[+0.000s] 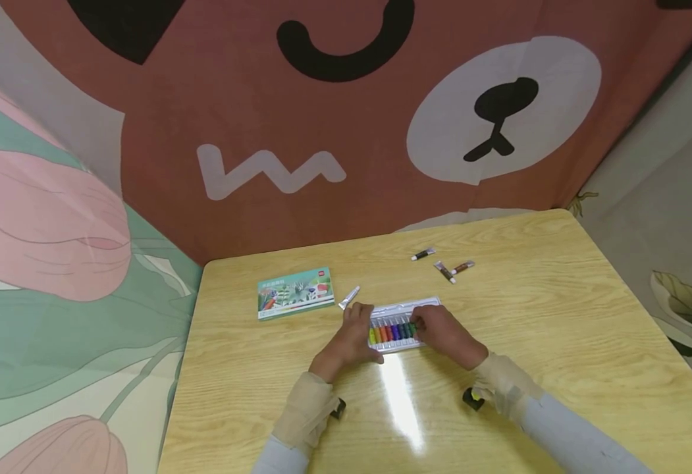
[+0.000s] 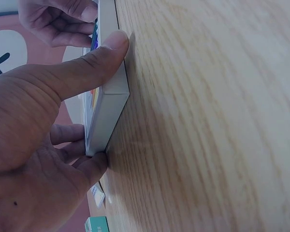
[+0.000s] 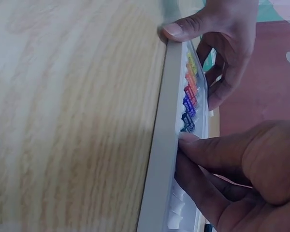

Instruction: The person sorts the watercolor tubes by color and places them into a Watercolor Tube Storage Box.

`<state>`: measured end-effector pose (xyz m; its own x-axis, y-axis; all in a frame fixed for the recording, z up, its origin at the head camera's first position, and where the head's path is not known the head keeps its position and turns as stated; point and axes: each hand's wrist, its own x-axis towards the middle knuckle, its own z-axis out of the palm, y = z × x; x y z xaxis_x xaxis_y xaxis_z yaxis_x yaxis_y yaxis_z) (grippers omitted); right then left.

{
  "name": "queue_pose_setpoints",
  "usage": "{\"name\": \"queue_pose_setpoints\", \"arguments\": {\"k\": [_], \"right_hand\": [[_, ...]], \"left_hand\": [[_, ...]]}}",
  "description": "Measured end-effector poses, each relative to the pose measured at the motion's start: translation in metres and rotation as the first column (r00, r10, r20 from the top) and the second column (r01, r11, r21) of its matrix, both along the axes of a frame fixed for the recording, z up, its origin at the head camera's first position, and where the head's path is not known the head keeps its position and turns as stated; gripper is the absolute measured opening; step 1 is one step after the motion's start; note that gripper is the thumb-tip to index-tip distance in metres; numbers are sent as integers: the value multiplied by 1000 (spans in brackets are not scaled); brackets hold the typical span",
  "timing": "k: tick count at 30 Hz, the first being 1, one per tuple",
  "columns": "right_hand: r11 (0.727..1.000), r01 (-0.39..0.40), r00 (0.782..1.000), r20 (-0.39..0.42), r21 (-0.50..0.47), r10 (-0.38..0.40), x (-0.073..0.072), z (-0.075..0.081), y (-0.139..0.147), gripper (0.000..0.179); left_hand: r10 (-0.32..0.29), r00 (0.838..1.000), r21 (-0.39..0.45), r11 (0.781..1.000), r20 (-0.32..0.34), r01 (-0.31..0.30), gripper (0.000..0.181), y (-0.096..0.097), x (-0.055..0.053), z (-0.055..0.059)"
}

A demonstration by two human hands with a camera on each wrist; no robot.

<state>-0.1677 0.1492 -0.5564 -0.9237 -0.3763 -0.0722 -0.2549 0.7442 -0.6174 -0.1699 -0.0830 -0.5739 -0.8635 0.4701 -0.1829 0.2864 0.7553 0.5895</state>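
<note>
A white plastic tray [image 1: 403, 307] lies on the table, holding a row of small paint tubes [image 1: 389, 332] that run from yellow through orange, red and blue to green. My left hand [image 1: 348, 339] grips the tray's left end, thumb along the front side and fingers at the back, as the left wrist view shows. At the row's right end, my right hand [image 1: 446, 332] has thumb and forefinger pinched at a dark green paint tube [image 3: 187, 126], mostly covered by the fingers. Past this hand, the right wrist view shows bare tray slots [image 3: 176, 208].
Behind the tray's left end lies a white tube [image 1: 349, 297], beside a teal illustrated box [image 1: 295, 294]. Farther back on the right are a black tube [image 1: 423, 254], a dark brown tube [image 1: 445, 272] and a reddish-brown tube [image 1: 463, 266]. A printed cloth [image 1: 263, 112] hangs behind the table.
</note>
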Motion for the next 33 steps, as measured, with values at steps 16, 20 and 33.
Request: {"name": "queue_pose_setpoints", "arguments": {"k": [16, 20, 33], "right_hand": [[939, 326, 944, -94, 108, -317, -57, 23, 56, 31], [879, 446, 895, -77, 167, -440, -89, 22, 75, 51], [833, 505, 861, -65, 227, -504, -117, 0, 87, 22]], "left_hand": [[-6, 1000, -9, 1000, -3, 6, 111, 4, 0, -1], [1, 1000, -19, 1000, -9, -1, 111, 2, -1, -1], [-17, 1000, -22, 1000, -4, 17, 111, 0, -2, -1]]}}
